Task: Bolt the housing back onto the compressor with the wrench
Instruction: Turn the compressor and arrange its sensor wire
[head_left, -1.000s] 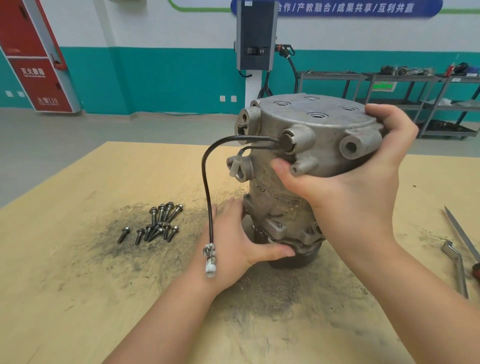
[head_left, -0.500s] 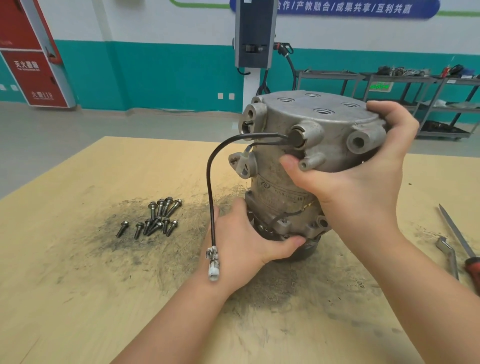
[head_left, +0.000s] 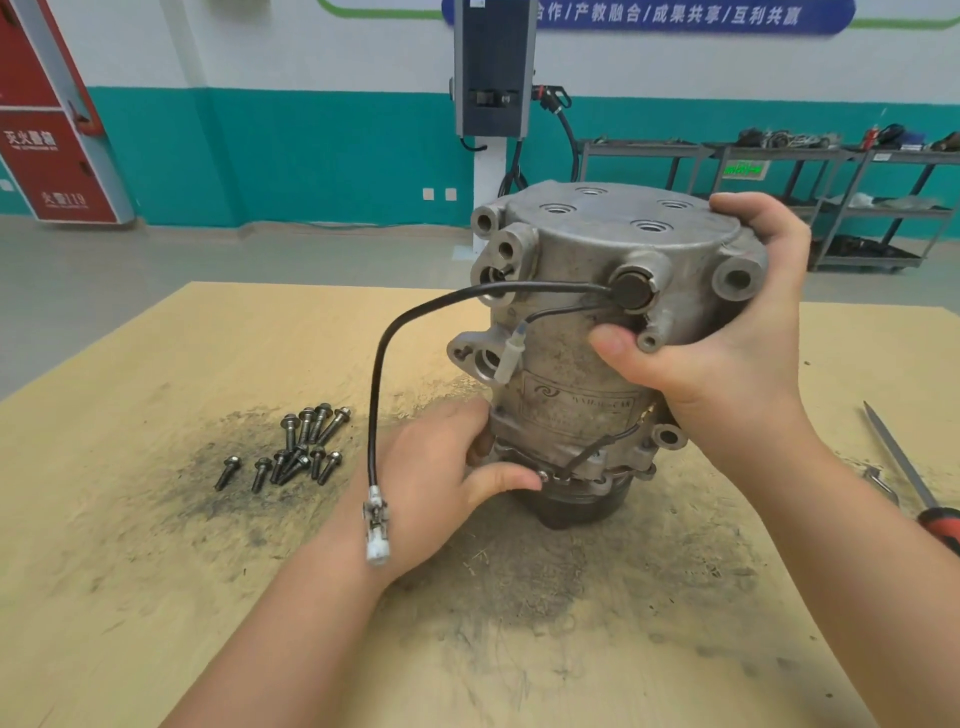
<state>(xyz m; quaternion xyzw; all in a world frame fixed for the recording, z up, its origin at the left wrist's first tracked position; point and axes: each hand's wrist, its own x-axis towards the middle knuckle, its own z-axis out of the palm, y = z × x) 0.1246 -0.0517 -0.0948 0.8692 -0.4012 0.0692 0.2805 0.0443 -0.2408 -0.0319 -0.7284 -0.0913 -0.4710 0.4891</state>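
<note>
Turned a little since a moment ago, grey cast-metal compressor (head_left: 597, 332) upright, left hand (head_left: 441, 483) grasping its base, right hand (head_left: 727, 332) clenched round the top housing, dark bolts (head_left: 298, 447) left of it untouched, alignment apparently under way.

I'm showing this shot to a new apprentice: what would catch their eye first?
The grey compressor standing upright mid-table, with the right hand gripping its top housing and the left hand holding its base. Next, the black cable looping off it to a white connector, and the loose bolts piled on the sooty patch at left.
</note>
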